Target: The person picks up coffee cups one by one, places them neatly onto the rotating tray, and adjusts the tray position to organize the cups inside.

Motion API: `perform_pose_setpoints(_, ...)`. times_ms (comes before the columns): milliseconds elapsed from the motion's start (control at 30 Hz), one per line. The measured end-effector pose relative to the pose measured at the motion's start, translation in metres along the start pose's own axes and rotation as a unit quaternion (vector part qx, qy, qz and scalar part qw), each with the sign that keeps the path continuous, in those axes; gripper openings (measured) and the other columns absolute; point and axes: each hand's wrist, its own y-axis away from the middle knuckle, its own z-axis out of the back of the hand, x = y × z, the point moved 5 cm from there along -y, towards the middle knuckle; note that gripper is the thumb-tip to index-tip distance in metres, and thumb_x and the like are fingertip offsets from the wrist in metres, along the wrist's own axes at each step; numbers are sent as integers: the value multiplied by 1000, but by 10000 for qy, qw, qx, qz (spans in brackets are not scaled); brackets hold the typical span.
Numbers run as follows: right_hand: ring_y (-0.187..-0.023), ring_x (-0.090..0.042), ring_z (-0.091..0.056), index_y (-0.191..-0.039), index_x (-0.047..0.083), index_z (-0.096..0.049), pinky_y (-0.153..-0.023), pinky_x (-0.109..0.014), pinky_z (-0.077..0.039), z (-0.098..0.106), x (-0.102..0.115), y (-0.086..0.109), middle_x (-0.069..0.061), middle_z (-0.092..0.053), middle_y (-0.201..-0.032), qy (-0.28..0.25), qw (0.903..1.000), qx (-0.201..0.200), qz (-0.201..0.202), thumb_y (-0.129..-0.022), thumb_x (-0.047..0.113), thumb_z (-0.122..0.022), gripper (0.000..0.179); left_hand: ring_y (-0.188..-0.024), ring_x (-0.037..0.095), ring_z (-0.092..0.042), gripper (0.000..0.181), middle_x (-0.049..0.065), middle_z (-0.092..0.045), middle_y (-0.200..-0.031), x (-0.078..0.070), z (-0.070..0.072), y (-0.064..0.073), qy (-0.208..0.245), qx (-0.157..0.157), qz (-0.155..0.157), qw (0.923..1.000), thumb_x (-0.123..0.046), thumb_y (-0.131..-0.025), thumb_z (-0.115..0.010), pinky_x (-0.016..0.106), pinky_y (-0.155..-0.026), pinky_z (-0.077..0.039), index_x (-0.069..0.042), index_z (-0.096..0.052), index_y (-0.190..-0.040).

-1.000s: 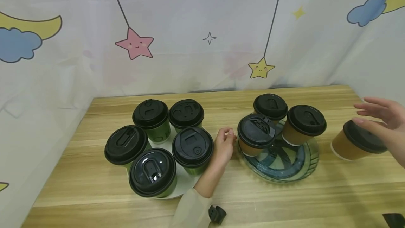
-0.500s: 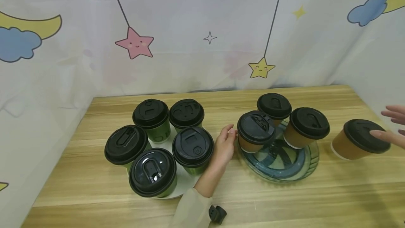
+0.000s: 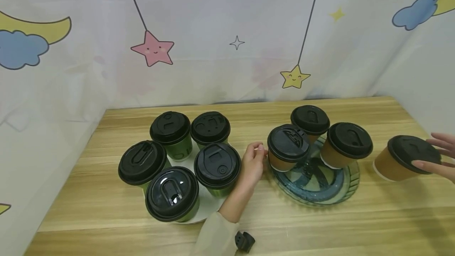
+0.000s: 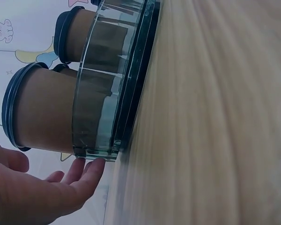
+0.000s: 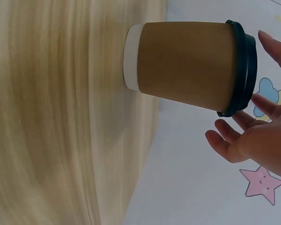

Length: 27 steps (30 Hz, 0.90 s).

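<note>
My left hand point(image 3: 251, 166) is beside a clear glass dish point(image 3: 316, 197), its relaxed fingertips right at the dish's rim in the left wrist view. On the dish stand three brown paper coffee cups with black lids: a near-left cup point(image 3: 282, 164), a back cup point(image 3: 310, 118) and a right cup point(image 3: 334, 157). Another brown coffee cup point(image 5: 187, 65) stands upright on the table, right of the dish. My right hand point(image 5: 267, 136) has its fingers and thumb spread around that cup's black lid point(image 5: 243, 70), not closed on it.
Several green coffee cups point(image 3: 183, 151) with black lids stand close together on a white plate point(image 3: 204, 206), left of my left forearm. The wooden table point(image 3: 284, 232) ends at a white cloth backdrop point(image 3: 199, 74) with printed stars and clouds.
My right hand drew off to the right, then came slightly back toward the lone cup's lid. The back and right cups on the dish shifted a little rightward. My left hand barely moved.
</note>
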Motion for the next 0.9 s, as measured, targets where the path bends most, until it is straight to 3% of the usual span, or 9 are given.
perform_pose_setpoints(67,-111,10,-35,-144,28,-25,-75,0,-34,-3,19,7,18,-35,-136,-22,10000,7,-33,-75,6,-74,87,-98,34,-53,32,22,-59,-100,-1,0,0,17,36,-16,10000,-14,-99,-38,42,-76,-49,7,-46,-121)
perform_pose_setpoints(233,-124,3,-22,-146,25,-15,-91,-3,-24,-9,58,22,15,-23,-142,92,9996,269,-64,-82,8,-67,84,-103,35,-52,35,23,-59,-107,-3,0,1,42,136,-75,9999,-15,-99,-37,43,-80,-48,8,-43,-126)
perform_pose_setpoints(300,-133,-16,-15,-147,21,-11,-106,-21,-17,-12,62,23,2,-15,-148,27,9989,447,-105,-84,10,-66,85,-104,35,-51,36,23,-58,-108,-3,0,2,70,169,-93,9998,-14,-99,-37,43,-80,-48,8,-42,-127)
perform_pose_setpoints(400,-135,-25,-13,-147,25,-9,-105,-20,-18,-12,35,15,0,-14,-149,304,9987,364,-204,-83,15,-68,87,-104,36,-51,36,24,-58,-109,-3,-1,2,138,222,-108,9996,-13,-99,-37,43,-79,-48,9,-41,-128)
perform_pose_setpoints(433,-134,-31,-13,-147,25,-10,-108,-31,-19,-12,25,12,-3,-14,-150,224,9990,356,-179,-82,15,-69,89,-104,36,-51,36,24,-58,-109,-3,-1,2,156,235,-113,9995,-13,-99,-37,42,-78,-48,9,-41,-128)
perform_pose_setpoints(533,-132,-14,-19,-146,29,-14,-91,-4,-24,-9,-15,1,6,-22,-147,313,9993,99,-168,-79,15,-72,89,-104,36,-51,37,24,-58,-109,-3,-1,2,165,264,-114,9994,-13,-99,-37,42,-77,-48,9,-40,-129)
perform_pose_setpoints(667,-127,-2,-22,-145,31,-19,-87,-1,-23,-8,-43,-7,11,-26,-145,209,9997,-72,-92,-77,14,-74,90,-103,34,-51,37,23,-58,-109,-4,-1,3,154,248,-117,9995,-13,-99,-37,42,-78,-48,9,-40,-129)
perform_pose_setpoints(800,-126,1,-23,-144,32,-20,-85,1,-24,-8,-43,-7,11,-28,-144,180,9997,-142,-55,-75,13,-76,91,-103,33,-51,37,23,-58,-109,-4,-1,3,112,229,-113,9996,-13,-99,-38,42,-80,-47,8,-40,-129)
perform_pose_setpoints(900,-125,2,-24,-144,31,-20,-85,0,-25,-7,-21,0,13,-29,-143,158,9998,-145,-34,-75,12,-75,91,-103,33,-51,37,23,-58,-110,-4,-1,3,119,224,-87,9996,-13,-99,-38,42,-80,-47,8,-41,-129)
